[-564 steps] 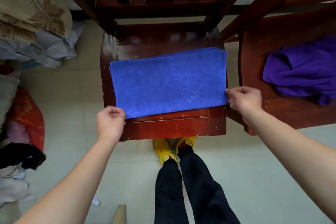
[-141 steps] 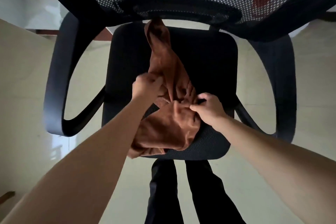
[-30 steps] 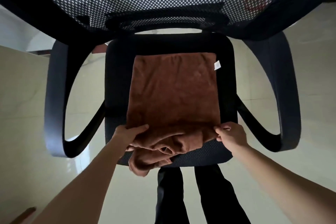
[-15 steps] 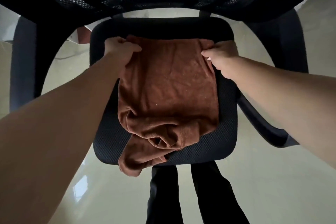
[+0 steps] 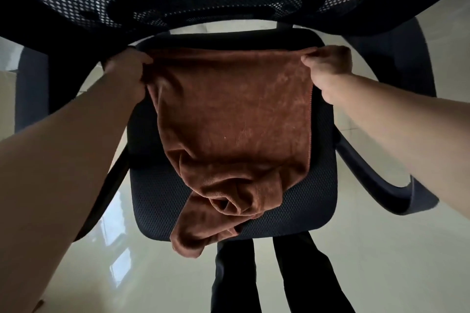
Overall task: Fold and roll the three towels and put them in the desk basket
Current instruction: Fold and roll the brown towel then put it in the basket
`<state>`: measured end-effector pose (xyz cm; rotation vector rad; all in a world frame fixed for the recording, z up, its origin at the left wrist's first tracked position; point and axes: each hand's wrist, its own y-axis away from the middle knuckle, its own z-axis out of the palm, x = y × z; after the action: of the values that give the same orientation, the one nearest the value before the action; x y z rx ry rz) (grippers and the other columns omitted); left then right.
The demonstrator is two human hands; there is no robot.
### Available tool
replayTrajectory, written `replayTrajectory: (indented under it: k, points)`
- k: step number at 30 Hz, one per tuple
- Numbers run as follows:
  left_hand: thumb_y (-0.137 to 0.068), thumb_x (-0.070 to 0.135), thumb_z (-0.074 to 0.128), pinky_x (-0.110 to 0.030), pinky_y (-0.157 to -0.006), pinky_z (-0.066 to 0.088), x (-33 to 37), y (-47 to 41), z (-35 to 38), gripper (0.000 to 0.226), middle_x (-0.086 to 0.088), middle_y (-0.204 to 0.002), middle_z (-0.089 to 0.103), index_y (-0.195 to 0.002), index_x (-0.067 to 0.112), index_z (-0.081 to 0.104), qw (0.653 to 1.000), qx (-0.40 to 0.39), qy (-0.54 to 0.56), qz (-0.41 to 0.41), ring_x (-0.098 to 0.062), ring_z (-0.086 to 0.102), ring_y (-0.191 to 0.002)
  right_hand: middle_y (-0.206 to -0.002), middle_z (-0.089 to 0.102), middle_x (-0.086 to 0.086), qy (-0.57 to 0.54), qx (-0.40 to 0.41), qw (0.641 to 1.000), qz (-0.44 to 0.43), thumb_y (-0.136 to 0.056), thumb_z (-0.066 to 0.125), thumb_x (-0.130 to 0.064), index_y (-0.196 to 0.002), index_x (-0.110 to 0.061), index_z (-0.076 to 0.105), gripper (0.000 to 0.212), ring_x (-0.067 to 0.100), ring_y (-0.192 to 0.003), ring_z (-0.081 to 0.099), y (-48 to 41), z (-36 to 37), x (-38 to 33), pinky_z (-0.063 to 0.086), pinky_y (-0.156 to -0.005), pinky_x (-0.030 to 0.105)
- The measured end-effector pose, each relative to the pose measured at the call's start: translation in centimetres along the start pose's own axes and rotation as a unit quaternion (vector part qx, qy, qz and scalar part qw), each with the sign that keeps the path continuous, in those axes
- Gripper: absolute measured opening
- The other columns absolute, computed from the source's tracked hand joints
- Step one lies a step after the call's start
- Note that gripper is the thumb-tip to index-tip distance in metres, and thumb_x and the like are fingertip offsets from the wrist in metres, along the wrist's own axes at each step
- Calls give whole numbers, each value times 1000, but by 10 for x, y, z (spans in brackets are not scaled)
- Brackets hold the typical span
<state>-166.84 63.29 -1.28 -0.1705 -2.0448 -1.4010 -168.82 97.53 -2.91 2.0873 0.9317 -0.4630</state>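
Black mesh office chair [image 5: 315, 201]: seat is carrying one brown towel [image 5: 234, 119], which is lying stretched along the seat's back edge, bunching at the front edge and hanging over it. Left hand [image 5: 127, 68] is pinching the back-left towel corner; right hand [image 5: 328, 63] is pinching the back-right corner.
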Motion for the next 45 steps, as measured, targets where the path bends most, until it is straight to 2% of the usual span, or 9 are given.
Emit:
replayTrajectory:
  k: [4, 9, 13, 19, 25, 30, 35, 39, 45]
  points:
    - [-76, 12, 69, -15, -45, 45, -15, -1, 2, 24, -5, -90, 66, -98, 12, 59, 999, 34, -18, 38, -13, 63, -66, -90, 69, -2, 16, -4, 1000, -8, -81, 73, -35, -96, -17, 73, 23, 15, -84, 66, 9, 2, 3, 46, -68, 21]
    - [-70, 35, 79, -32, -83, 53, -83, 58, -6, 54, -3, -109, 64, -116, 16, 58, 982, 144, -111, 55, -20, 61, -93, -111, 69, 2, 36, 12, 998, 50, -80, 71, -46, -110, -18, 66, 41, 21, -102, 64, 65, -10, 49, 48, -87, 28]
    - [-62, 58, 74, -31, -64, 50, -158, 122, -31, 56, -5, -80, 67, -83, 6, 65, 983, 97, -158, -13, -23, 62, -74, -100, 71, 7, -2, -31, 985, 170, -85, 64, -50, -106, -13, 67, 43, 27, -91, 67, 139, -16, 105, 53, -85, 39]
    - [-78, 34, 75, -35, -75, 50, -209, 171, -26, 24, -5, -78, 68, -73, 12, 67, 980, 13, -174, -95, -22, 62, -77, -89, 71, 0, -163, -173, 906, 351, -88, 64, -40, -106, -17, 61, 29, 13, -81, 67, 222, 7, 132, 48, -69, 28]
    - [-61, 14, 65, -36, -68, 45, -187, 160, -32, 4, -10, -72, 58, -60, 14, 61, 994, 30, -31, -104, -24, 55, -72, -88, 70, -1, -288, -59, 889, 350, -86, 62, -28, -83, -20, 65, 9, 13, -85, 67, 221, 8, 115, 54, -72, 31]
    - [-70, 1, 48, -32, -67, 48, -166, 163, -37, 15, -10, -73, 55, -81, 7, 56, 980, -87, 115, -140, -24, 54, -68, -87, 73, -3, -348, -49, 871, 343, -90, 53, -30, -76, -21, 59, 18, 13, -84, 69, 216, -19, 109, 53, -82, 32]
    - [-84, 8, 59, -30, -62, 53, -138, 149, -27, 5, -9, -76, 64, -82, 12, 60, 995, -40, 55, -68, -19, 62, -63, -96, 67, -2, -256, -46, 933, 247, -89, 60, -37, -89, -23, 64, 15, 15, -87, 64, 189, -27, 80, 55, -72, 32]
    - [-82, 26, 70, -27, -58, 49, -137, 135, -31, 13, -4, -75, 67, -79, 15, 65, 998, 25, -60, -12, -17, 64, -71, -97, 69, -5, -287, -67, 930, 220, -89, 61, -42, -92, -27, 64, 15, 9, -85, 65, 174, -29, 70, 50, -70, 28]
    - [-76, 30, 77, -27, -58, 50, -218, 176, -30, 27, -11, -74, 70, -77, 4, 67, 931, -144, -320, -102, -24, 67, -69, -96, 69, 3, -107, -167, 942, 272, -82, 73, -33, -105, -19, 61, 30, 10, -81, 63, 238, 1, 127, 43, -62, 24]
